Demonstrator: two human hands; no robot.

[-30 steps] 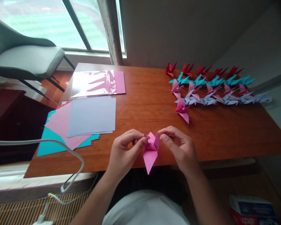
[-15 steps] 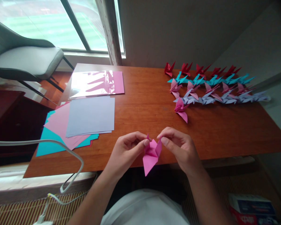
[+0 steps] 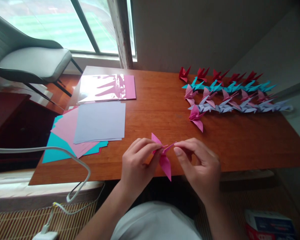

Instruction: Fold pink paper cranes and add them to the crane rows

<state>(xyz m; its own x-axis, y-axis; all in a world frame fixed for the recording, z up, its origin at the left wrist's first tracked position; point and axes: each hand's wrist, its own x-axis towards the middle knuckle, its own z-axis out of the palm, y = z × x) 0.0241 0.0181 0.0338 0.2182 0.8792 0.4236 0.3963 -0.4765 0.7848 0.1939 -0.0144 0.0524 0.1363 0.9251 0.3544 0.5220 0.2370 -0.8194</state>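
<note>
A bright pink origami crane (image 3: 165,165) is in front of me, over the table's near edge, its wings spread to the upper left and lower right. My left hand (image 3: 142,159) pinches its middle between thumb and fingers, which hide part of the body. At the crane's thin point, on the right side, are the thumb and index fingertips of my right hand (image 3: 198,163), closed close together. Beyond my hands, a finished crane of the same pink (image 3: 196,118) sits on the wooden table (image 3: 150,116).
Rows of folded cranes stand at the back right: red (image 3: 202,74), turquoise (image 3: 216,86), light pink (image 3: 208,96) and pale lavender (image 3: 223,108). To the left lie lavender sheets (image 3: 100,121), turquoise paper (image 3: 56,151) and a clear-wrapped pink pack (image 3: 130,87). A white cable (image 3: 83,166) loops near the left corner.
The pink crane has turned in my hands, so its wings now point to the upper left and lower right. My left hand has shifted its pinch to the middle; my right hand holds the thin point.
</note>
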